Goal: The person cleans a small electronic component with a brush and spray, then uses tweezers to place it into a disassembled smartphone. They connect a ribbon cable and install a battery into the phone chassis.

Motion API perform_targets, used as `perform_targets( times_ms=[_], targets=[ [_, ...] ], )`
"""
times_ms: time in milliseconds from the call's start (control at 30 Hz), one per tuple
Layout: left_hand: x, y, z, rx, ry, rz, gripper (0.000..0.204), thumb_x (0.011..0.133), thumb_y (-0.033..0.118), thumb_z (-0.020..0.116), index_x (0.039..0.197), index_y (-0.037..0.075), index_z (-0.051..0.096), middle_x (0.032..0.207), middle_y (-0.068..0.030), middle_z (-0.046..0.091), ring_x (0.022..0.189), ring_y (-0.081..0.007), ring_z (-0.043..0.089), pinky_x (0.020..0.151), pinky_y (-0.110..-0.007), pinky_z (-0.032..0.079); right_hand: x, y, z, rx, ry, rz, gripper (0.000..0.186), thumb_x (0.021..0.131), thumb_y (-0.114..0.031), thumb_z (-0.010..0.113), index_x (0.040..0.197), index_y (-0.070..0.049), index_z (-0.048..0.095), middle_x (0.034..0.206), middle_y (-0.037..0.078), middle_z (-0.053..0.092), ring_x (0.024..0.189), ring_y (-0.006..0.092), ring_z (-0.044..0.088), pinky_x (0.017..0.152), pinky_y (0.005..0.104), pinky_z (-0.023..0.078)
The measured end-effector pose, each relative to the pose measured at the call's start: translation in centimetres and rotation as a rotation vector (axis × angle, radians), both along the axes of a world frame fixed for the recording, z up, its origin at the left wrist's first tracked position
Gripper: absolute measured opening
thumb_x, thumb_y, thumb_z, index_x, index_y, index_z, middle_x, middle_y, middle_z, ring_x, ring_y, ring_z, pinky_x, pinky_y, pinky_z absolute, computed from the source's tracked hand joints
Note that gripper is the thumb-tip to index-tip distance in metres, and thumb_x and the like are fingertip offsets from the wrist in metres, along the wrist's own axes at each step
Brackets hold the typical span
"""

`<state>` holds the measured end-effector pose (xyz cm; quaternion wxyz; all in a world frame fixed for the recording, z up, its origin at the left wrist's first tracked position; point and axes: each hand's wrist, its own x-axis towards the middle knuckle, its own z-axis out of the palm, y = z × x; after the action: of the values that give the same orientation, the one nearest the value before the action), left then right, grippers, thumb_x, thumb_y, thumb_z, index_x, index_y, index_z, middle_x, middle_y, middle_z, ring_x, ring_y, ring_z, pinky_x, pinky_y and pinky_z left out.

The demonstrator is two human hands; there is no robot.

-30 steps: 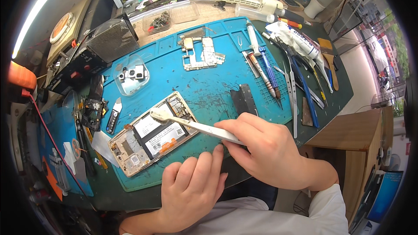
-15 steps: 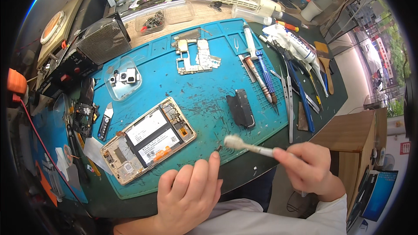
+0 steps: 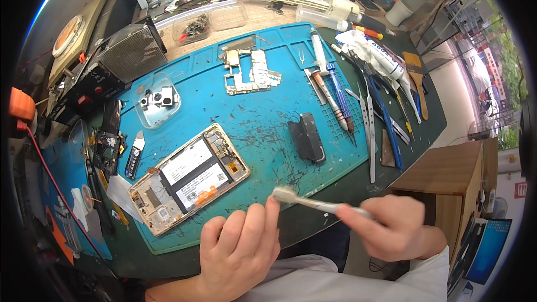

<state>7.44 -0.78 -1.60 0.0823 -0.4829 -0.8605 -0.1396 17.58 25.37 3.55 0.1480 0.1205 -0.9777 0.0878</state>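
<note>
My right hand is closed on a pale toothbrush-like brush, its blurred head at the index fingertip of my left hand. My left hand is loosely open, fingers bent over the teal mat's near edge; whether anything tiny lies under that fingertip cannot be seen. Left of the brush lies an opened gold phone with battery and small components exposed. A black phone part sits above the brush, and a bare circuit board is farther back.
Tweezers, a syringe and screwdrivers lie at the right. A clear container with camera modules, a black boxed device and a knife are at the left. A wooden cabinet stands beside the bench.
The brush left the phone, swung right and down, and is now at my left fingertip. My right hand moved rightward and lower. The view has shifted slightly.
</note>
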Motion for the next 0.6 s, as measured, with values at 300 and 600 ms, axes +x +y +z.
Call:
perform_targets(
  times_ms=[300,600],
  targets=[
    [0.1,0.0,-0.2,0.010,0.020,0.008,0.053,0.081,0.015,0.073,0.133,0.002,0.073,0.122,-0.0086,0.059,0.108,-0.0254,0.055,0.090,-0.044,0.044,-0.2,0.1,-1.0,-0.001,0.058,-0.119,0.053,0.071,-0.009,0.074,0.123,-0.014,0.083,0.075,-0.001,0.056,0.053,0.0127,0.051,0.044,0.0286,0.037],
    [0.0,0.3,-0.3,0.024,0.040,0.010,0.052,0.080,0.013,0.073,0.132,0.002,0.073,0.121,-0.0084,0.059,0.107,-0.0253,0.055,0.089,-0.044,0.044,0.6,-1.2,-0.2,-0.019,-0.093,-0.014,0.052,0.071,-0.004,0.073,0.122,-0.012,0.083,0.074,-0.001,0.058,0.053,0.0141,0.053,0.043,0.0299,0.040]
  ],
)
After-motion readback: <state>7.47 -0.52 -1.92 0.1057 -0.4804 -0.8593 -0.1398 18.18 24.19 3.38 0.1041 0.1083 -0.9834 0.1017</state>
